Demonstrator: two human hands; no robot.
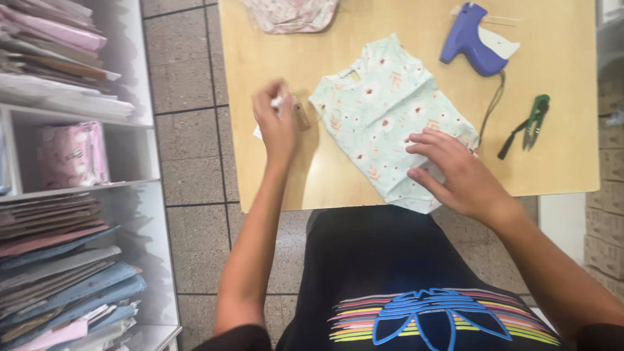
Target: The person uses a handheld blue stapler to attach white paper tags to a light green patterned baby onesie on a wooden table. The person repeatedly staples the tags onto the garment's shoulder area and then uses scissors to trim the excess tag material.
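Right hand [458, 174] on floral garment [390, 120] — flat.

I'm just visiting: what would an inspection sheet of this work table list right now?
Surface: light wooden table.
Job's things: mint floral garment lying flat; small paper tags.
Clutter: blue tagging gun, green snips, pink floral garment at the far edge.
Hands: left hand pinches the tags; right hand presses flat on the mint garment.
Cables: dark cord near the gun.
Surroundings: white shelves of stacked folded fabric, tiled floor.
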